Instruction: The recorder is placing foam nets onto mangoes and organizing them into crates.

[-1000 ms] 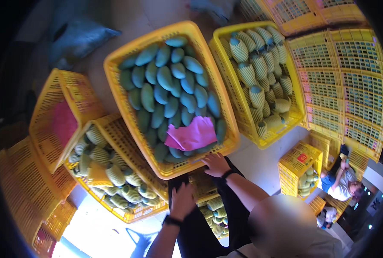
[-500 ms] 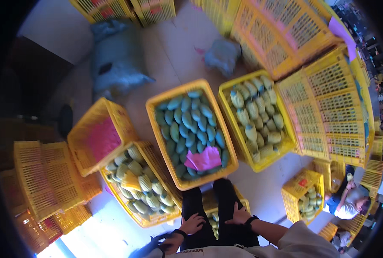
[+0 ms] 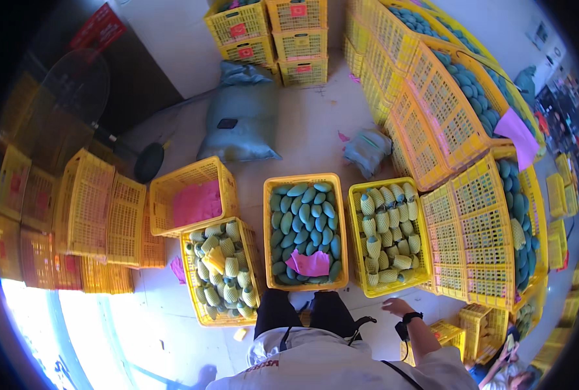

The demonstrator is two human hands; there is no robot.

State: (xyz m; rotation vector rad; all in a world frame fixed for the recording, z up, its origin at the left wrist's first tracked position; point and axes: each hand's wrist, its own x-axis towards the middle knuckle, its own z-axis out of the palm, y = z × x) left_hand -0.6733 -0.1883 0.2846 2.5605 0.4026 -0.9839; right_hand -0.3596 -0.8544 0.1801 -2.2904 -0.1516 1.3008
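In the middle before my legs stands a yellow-orange crate (image 3: pixel 269 234) of green mangoes (image 3: pixel 303 214). A torn pink paper sheet (image 3: pixel 309 263) lies on the mangoes at its near end. My right hand (image 3: pixel 398 307), with a black band on the wrist, hovers just off the near side of a yellow crate (image 3: pixel 354 247) to the right, fingers apart and nothing in them. That crate holds mangoes in pale foam nets (image 3: pixel 381 222). To the left, another crate (image 3: pixel 192 286) holds more netted mangoes (image 3: pixel 227 276) with a yellow piece on top. My left hand is out of sight.
A crate with a pink lining (image 3: pixel 198 201) stands at left. Tall crate stacks (image 3: pixel 458 240) filled with mangoes line the right, with more stacks (image 3: pixel 88 208) at far left. A large grey-green sack (image 3: pixel 240 123) and a smaller bag (image 3: pixel 368 151) lie on the floor beyond.
The view has shifted and straightened. My right hand has left my thigh and moved out to the right; my left hand, earlier on the other thigh, has dropped from view.
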